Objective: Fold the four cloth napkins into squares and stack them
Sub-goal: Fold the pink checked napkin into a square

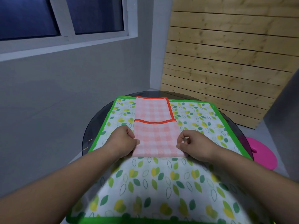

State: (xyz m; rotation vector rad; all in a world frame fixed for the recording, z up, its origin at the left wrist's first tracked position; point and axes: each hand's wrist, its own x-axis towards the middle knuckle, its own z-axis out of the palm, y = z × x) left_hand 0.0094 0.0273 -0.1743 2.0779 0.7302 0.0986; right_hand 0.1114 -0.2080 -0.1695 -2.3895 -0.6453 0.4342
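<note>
as the left hand (123,139) & right hand (195,144) each pinch a near corner of the pink napkin (155,126), it lies part-folded on the leaf-print cloth (161,180) atop the table (88,143); no finished squares or stack seen, prob. early on.

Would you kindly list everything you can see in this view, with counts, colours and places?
pink checked napkin: one, pink-white, orange-red border, on the leaf-print cloth
leaf-print cloth: one, white, green border, over the table
table: one, dark glass, round, under the cloth
disc: one, bright pink, right of the table
window: one, white frame, upper left
slatted wall: one, pale wood, upper right
left hand: one, pinching the napkin's left edge
right hand: one, pinching the napkin's right edge
</note>
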